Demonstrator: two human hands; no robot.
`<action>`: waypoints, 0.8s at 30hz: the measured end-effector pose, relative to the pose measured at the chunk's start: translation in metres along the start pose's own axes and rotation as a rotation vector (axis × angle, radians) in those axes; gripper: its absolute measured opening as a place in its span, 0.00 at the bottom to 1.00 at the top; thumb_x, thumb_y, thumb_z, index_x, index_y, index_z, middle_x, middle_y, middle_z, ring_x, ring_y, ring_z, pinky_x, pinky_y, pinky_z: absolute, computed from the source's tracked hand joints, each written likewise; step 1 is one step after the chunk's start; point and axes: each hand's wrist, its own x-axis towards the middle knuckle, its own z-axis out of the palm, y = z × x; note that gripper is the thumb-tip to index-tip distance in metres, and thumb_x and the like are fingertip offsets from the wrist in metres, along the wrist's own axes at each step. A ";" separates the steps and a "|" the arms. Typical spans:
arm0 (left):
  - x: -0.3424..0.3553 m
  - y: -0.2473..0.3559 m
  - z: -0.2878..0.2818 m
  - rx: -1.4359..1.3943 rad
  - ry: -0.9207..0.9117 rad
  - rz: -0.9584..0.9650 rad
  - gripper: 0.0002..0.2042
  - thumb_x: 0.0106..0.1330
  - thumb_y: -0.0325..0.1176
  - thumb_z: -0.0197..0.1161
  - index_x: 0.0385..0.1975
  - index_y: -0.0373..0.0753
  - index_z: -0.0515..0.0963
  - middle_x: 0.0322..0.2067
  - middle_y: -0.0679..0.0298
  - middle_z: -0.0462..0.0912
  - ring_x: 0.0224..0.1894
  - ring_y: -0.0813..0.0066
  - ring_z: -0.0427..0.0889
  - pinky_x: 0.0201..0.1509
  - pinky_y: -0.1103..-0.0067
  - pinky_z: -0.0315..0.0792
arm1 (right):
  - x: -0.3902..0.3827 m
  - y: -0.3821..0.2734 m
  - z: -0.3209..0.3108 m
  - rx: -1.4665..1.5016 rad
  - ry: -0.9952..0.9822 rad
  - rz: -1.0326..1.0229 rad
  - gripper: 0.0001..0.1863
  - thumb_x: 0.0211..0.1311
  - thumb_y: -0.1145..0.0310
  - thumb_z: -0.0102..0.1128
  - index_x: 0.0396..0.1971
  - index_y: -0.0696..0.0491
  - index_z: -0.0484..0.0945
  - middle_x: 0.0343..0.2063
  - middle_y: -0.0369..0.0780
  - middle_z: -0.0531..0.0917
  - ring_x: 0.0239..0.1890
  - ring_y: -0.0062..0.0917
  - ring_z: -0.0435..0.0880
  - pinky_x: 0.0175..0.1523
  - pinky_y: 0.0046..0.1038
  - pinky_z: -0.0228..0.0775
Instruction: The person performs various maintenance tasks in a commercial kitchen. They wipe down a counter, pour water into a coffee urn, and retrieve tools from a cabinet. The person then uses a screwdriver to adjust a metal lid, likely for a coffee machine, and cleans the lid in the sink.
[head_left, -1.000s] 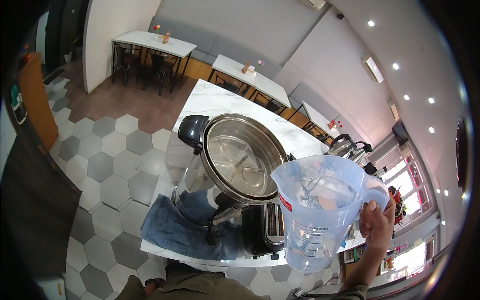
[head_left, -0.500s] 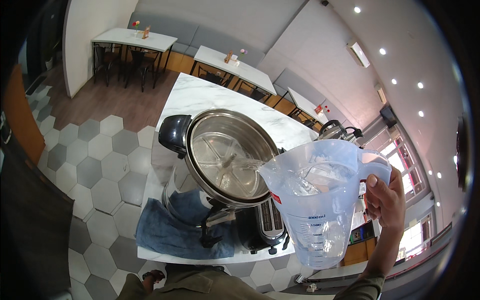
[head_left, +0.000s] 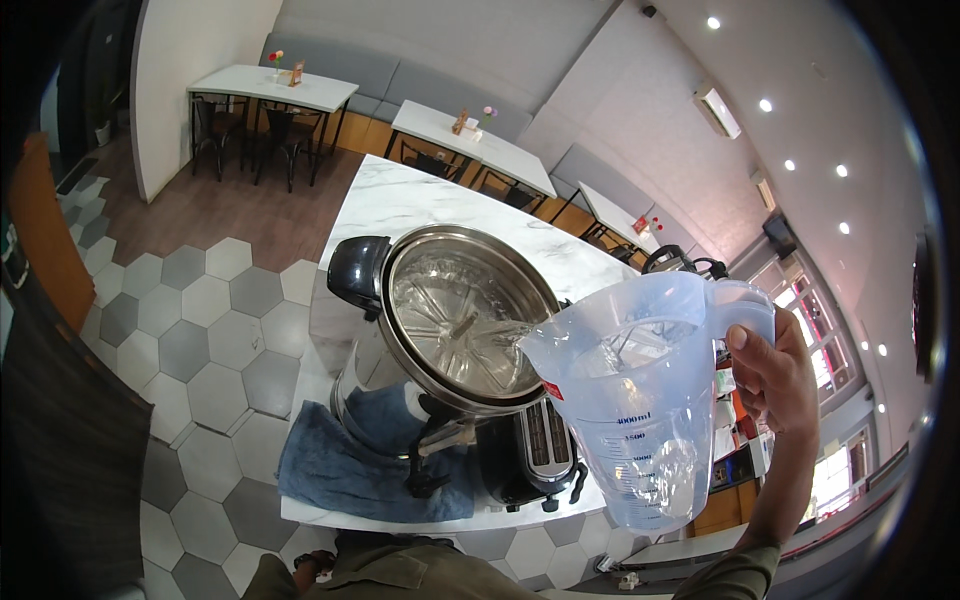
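Observation:
My right hand [head_left: 772,378] grips the handle of a large translucent plastic measuring jug [head_left: 640,430], tilted to the left. From its spout a stream of water [head_left: 500,333] falls into a lidless stainless-steel urn [head_left: 362,350]. Ripples show on the water inside, above ridges in the urn's bottom. The urn has a black side handle [head_left: 357,272] and a black tap [head_left: 425,480] at its front. Under and before it lies a blue towel [head_left: 340,475]. My left hand [head_left: 314,568] hangs low beside my body, touching nothing visible; its fingers are too small and dark to read.
A black and silver toaster [head_left: 532,450] stands on the marble-patterned counter [head_left: 400,195], right of the urn. Behind the jug is another metal appliance [head_left: 680,262], partly hidden. White dining tables [head_left: 300,88] with dark chairs line the far bench. Grey and white hexagonal tiles [head_left: 215,390] cover the floor at left.
Water keeps running from the jug, and the urn's inside looks more rippled. The jug sits slightly higher in the picture. My left hand has dropped slightly lower.

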 end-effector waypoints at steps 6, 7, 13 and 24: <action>0.010 -0.014 0.005 -0.027 -0.008 -0.027 0.18 0.67 0.39 0.54 0.56 0.52 0.76 0.38 0.63 0.84 0.36 0.68 0.84 0.36 0.71 0.78 | 0.005 -0.006 0.002 -0.062 -0.012 0.007 0.28 0.57 0.50 0.70 0.39 0.63 0.78 0.08 0.29 0.68 0.05 0.11 0.65 0.10 0.15 0.58; 0.012 -0.015 0.005 -0.031 -0.010 -0.027 0.18 0.67 0.39 0.54 0.56 0.52 0.76 0.38 0.63 0.84 0.36 0.68 0.84 0.36 0.71 0.78 | 0.005 -0.007 0.001 -0.071 -0.015 0.012 0.28 0.57 0.50 0.71 0.39 0.63 0.79 0.08 0.29 0.68 0.05 0.12 0.65 0.10 0.15 0.58; 0.019 -0.021 0.008 -0.048 -0.019 -0.038 0.18 0.67 0.38 0.54 0.57 0.52 0.75 0.38 0.63 0.84 0.36 0.68 0.84 0.36 0.71 0.78 | 0.013 -0.011 -0.002 -0.140 -0.037 0.027 0.31 0.55 0.47 0.71 0.39 0.64 0.79 0.08 0.31 0.70 0.05 0.13 0.66 0.12 0.16 0.60; 0.030 -0.027 0.008 -0.096 -0.009 -0.038 0.18 0.67 0.37 0.54 0.57 0.53 0.75 0.39 0.63 0.84 0.37 0.68 0.84 0.36 0.71 0.78 | 0.035 -0.024 -0.003 -0.196 -0.150 0.013 0.30 0.58 0.49 0.70 0.40 0.65 0.78 0.08 0.31 0.69 0.06 0.12 0.62 0.13 0.16 0.54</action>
